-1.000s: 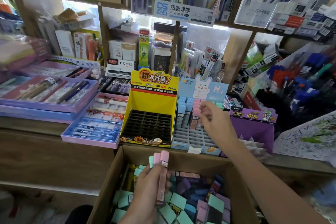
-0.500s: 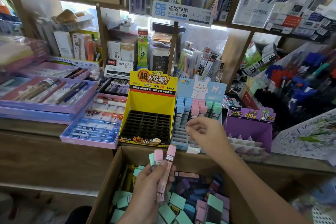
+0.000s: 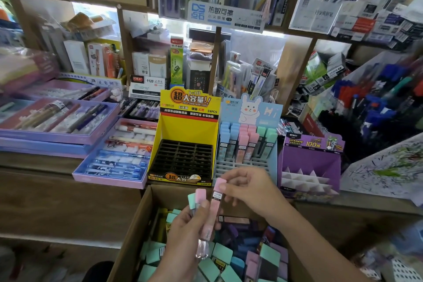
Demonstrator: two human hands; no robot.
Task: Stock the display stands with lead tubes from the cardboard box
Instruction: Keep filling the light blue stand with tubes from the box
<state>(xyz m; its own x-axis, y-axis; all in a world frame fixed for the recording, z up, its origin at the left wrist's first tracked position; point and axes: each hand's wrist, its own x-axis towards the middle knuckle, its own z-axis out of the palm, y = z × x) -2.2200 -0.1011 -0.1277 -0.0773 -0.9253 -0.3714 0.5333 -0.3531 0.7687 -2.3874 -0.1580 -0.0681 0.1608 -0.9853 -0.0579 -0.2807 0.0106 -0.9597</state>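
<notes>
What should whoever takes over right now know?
Left hand grips a few tubes over the box. Right hand pinches the top of one pink tube from that bunch.
Done: blue stand has its back rows filled with blue, pink and green tubes.
Left: its front slots are empty, as are the yellow stand and purple stand. The box holds many more tubes.
</notes>
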